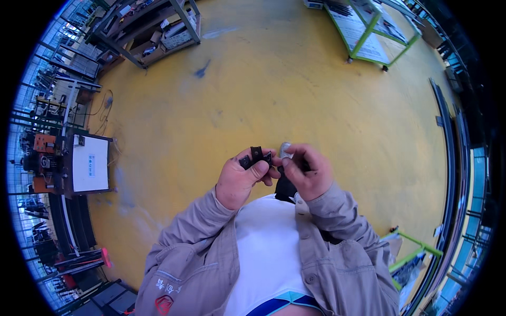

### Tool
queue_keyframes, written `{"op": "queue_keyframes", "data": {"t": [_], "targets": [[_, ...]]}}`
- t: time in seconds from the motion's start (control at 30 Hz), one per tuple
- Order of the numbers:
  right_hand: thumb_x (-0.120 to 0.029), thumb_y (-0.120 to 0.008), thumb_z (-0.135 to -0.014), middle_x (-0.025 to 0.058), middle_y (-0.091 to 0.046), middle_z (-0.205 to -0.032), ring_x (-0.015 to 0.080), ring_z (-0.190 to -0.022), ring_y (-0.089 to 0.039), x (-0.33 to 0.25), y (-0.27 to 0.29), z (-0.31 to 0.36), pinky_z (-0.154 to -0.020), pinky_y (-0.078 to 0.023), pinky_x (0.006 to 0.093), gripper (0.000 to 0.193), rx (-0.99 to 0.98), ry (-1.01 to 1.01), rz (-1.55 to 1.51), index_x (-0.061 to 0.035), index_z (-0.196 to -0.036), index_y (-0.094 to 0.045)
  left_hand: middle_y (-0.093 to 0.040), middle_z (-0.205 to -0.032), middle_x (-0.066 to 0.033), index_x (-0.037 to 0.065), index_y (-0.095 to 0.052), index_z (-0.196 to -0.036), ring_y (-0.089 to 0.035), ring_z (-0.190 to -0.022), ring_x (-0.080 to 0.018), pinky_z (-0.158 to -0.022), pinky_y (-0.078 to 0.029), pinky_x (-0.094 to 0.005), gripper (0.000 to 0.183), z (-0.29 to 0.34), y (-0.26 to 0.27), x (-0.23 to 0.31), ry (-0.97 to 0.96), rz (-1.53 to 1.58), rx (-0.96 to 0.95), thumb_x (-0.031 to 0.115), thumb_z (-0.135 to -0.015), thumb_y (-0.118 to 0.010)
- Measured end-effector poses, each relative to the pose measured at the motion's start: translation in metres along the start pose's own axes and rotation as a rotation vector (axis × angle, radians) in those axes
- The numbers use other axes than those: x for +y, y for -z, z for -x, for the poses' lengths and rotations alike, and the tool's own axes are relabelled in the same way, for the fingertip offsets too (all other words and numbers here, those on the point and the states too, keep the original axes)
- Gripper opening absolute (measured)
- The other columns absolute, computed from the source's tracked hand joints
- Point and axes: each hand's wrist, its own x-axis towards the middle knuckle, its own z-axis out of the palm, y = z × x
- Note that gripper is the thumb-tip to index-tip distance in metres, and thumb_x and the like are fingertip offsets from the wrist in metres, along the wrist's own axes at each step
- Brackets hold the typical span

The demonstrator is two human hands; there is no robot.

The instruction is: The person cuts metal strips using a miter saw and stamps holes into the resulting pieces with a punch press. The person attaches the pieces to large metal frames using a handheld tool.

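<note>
In front of my chest, my left hand (240, 179) is closed round several small black parts (256, 154). They look like short flat brackets with holes, and they stick out between thumb and fingers. My right hand (310, 171) is close beside it, its thumb and fingers pinched near a small silver-grey piece (285, 149). That piece stands up at the fingertips; its kind is too small to tell. The fingertips of both hands nearly meet. Whatever lies inside the right palm is hidden.
Yellow floor (211, 105) spreads ahead. At the left stands a white-topped machine table (90, 168). A metal shelf rack (158, 39) with boxes is far left, a green-framed cart (363, 39) far right. Another green frame (416, 253) stands near right; long dark bars (445, 142) lie along the right side.
</note>
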Motion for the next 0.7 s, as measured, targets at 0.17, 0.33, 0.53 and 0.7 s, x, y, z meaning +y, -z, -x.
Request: {"op": "queue_keyframes", "data": {"t": [0.17, 0.33, 0.53, 0.7], "targets": [[-0.008, -0.067, -0.083, 0.0078, -0.064, -0.076, 0.0159, -0.061, -0.061, 0.01, 0.033, -0.187, -0.053, -0.047, 0.0264, 0.012, -0.078, 0.162, 0.03, -0.005, -0.094, -0.066, -0.066, -0.103, -0.0105, -0.002, -0.056, -0.118, -0.065, -0.087, -0.0187, -0.075, -0.053, -0.03, 0.03, -0.148, 0.012, 0.065, -0.142, -0.156, 0.118, 0.013, -0.093, -0.062], [-0.003, -0.067, -0.082, 0.0071, -0.064, -0.074, 0.0167, -0.062, -0.064, 0.007, 0.063, -0.356, -0.055, -0.048, 0.0278, 0.01, -0.215, 0.24, 0.184, -0.0027, -0.092, -0.065, -0.066, -0.1, -0.0082, -0.002, -0.057, -0.117, -0.063, -0.087, -0.015, -0.077, -0.053, -0.027, 0.028, -0.28, 0.025, 0.146, -0.165, -0.249, 0.215, 0.008, -0.092, -0.063], [-0.001, -0.068, -0.075, 0.0084, -0.061, -0.071, 0.0214, -0.058, -0.061, 0.043, 0.06, -0.566, -0.053, -0.047, 0.0297, 0.011, -0.173, 0.332, 0.265, -0.004, -0.085, -0.063, -0.066, -0.1, -0.0059, 0.0, -0.06, -0.112, -0.061, -0.091, -0.0116, -0.082, -0.051, -0.0259, 0.023, -0.469, 0.094, 0.223, -0.255, -0.398, 0.194, 0.006, -0.09, -0.064], [0.0, -0.068, -0.07, 0.0077, -0.057, -0.065, 0.0235, -0.056, -0.058, 0.057, 0.062, -0.756, -0.049, -0.046, 0.0326, 0.014, -0.07, 0.438, 0.278, -0.0048, -0.081, -0.062, -0.066, -0.1, -0.0051, 0.0, -0.06, -0.112, -0.06, -0.094, -0.0103, -0.084, -0.051, -0.0259, 0.023, -0.632, 0.15, 0.323, -0.239, -0.426, 0.048, 0.005, -0.09, -0.064]]}}
